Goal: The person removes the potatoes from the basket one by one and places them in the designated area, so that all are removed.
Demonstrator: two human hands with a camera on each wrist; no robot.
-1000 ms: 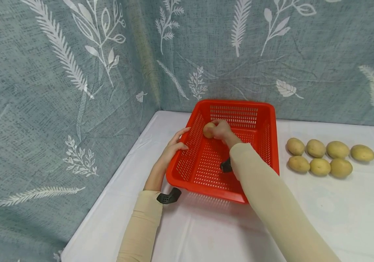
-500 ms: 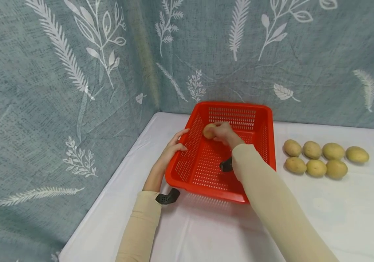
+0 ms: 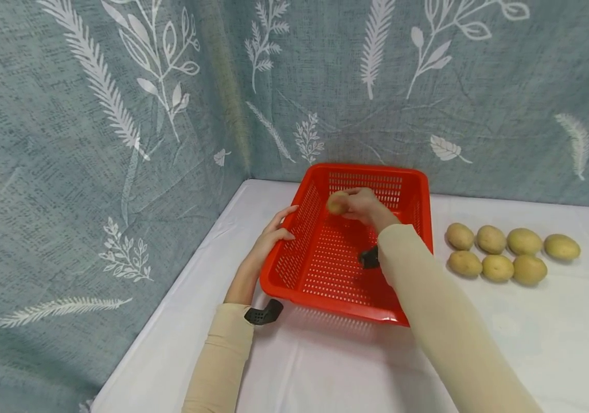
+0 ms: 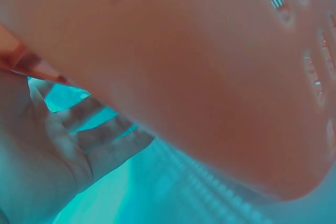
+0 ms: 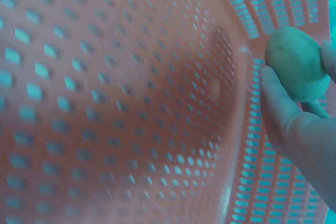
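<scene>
A red perforated plastic basket [image 3: 335, 269] sits on the white-covered table, slightly turned. My left hand [image 3: 263, 244] grips its left rim, thumb over the inside and fingers along the outer wall. In the left wrist view that hand [image 4: 58, 145] shows beside the basket's outer side [image 4: 173, 77]. My right hand [image 3: 363, 205] reaches into the basket and holds a potato [image 3: 338, 203] near the back left corner. The right wrist view has the potato [image 5: 295, 64] pinched between thumb and fingers of the right hand [image 5: 310, 129], apparently above the basket floor.
Several potatoes [image 3: 498, 268] lie in two rows on the white tablecloth [image 3: 542, 332], right of the basket. A grey-green leaf-patterned curtain [image 3: 402, 132] hangs behind and along the left side of the table.
My right hand has shifted a little right and up with the potato, away from the basket's left wall. The left hand stays on the rim. The view has tilted slightly.
</scene>
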